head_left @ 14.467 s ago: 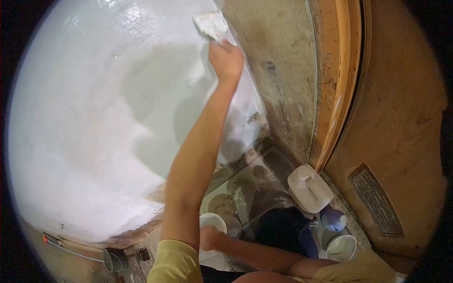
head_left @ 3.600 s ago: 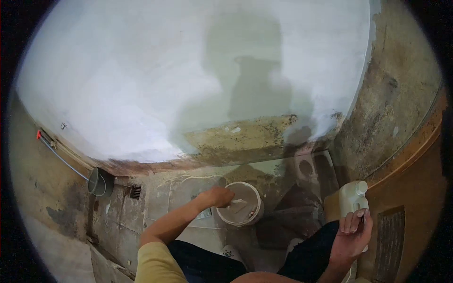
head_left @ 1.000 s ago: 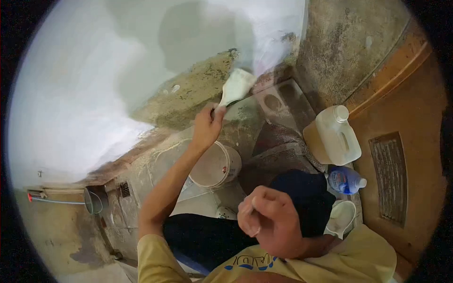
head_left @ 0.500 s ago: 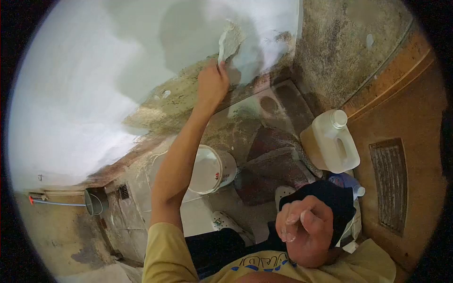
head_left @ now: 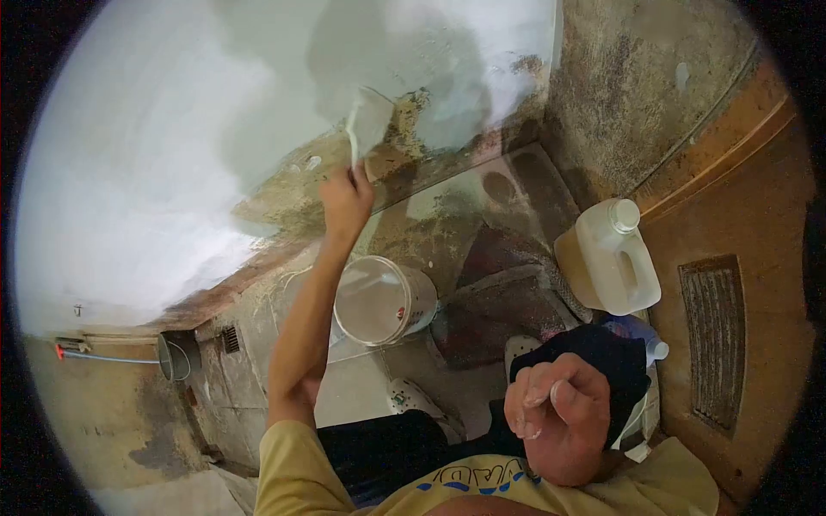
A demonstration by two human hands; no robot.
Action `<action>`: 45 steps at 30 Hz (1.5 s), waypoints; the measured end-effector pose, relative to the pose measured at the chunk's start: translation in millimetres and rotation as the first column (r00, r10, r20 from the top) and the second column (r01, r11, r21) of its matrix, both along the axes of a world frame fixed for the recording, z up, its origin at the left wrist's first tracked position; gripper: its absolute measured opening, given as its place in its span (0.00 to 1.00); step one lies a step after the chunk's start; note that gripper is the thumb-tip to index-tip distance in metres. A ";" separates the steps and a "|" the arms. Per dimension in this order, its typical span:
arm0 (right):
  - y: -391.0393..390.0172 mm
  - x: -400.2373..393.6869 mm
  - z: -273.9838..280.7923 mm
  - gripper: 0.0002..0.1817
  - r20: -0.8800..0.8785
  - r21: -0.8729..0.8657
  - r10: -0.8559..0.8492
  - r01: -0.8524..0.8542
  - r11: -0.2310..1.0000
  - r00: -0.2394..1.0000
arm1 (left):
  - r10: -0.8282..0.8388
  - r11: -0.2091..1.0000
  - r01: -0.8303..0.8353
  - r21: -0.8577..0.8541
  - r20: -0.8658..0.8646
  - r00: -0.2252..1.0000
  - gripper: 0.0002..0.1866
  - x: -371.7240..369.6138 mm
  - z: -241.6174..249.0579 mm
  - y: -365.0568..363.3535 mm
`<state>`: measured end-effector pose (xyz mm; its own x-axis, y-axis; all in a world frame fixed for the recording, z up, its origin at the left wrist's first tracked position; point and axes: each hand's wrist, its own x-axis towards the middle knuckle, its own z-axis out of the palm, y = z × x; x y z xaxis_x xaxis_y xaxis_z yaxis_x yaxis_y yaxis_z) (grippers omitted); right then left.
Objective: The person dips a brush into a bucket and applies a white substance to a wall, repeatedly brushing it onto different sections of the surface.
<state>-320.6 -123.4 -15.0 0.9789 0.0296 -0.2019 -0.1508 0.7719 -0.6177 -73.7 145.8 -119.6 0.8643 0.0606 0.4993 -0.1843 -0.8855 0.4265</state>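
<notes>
My left hand [head_left: 346,202] closes its grip around the handle of the putty knife [head_left: 368,125], fingers wrapped tight so the blade stays pressed flat against the wall [head_left: 155,146]. The blade sits at about twelve o'clock from my knuckles, right on the edge where the white coat meets the bare patch [head_left: 344,176] of stained plaster low on the wall. I hold the arm stretched out so the blade meets the wall squarely rather than on one corner.

The white bucket [head_left: 383,301] stands on the floor at six o'clock from that hand, just below my forearm and tilted with its mouth toward me, which keeps the filler within easy reach of the knife.

My right hand [head_left: 555,417] hangs close to my chest at about four o'clock from the bucket, fingers curled loosely into a fist; I cannot tell whether anything is inside it. It touches none of the things on the floor.

The plastic jug [head_left: 613,262] stands upright at three o'clock from the bucket, against the orange door frame [head_left: 714,138], well apart from the wet wall. A dark cloth [head_left: 589,361] lies over my knee just beside my right hand.
</notes>
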 end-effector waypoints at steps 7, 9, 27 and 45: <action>10.6 -3.3 -0.5 0.11 0.020 0.007 0.037 -0.037 0.999 0.999 | -0.173 0.967 0.176 0.186 -0.030 0.984 0.13 24.1 33.3 -84.7; 11.7 -3.9 0.0 0.11 0.024 0.019 0.042 -0.042 0.999 0.999 | -0.167 0.968 0.170 0.184 -0.029 0.985 0.13 45.9 46.0 -99.8; 7.2 9.3 -7.3 0.10 -0.040 -0.003 0.009 -0.010 1.000 0.999 | 0.312 0.945 -0.288 0.154 -0.158 0.937 0.15 -63.3 35.7 102.3; 8.2 1.7 -4.1 0.11 0.072 -0.030 0.070 -0.068 0.997 0.995 | -0.091 0.954 0.097 0.285 -0.037 0.995 0.18 72.1 68.6 -61.2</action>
<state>-318.9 -115.1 -19.1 0.9868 0.0933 -0.1320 -0.1572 0.7438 -0.6496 -1.7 84.6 -51.0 0.8706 -0.1638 0.4638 -0.2656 -0.9502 0.1630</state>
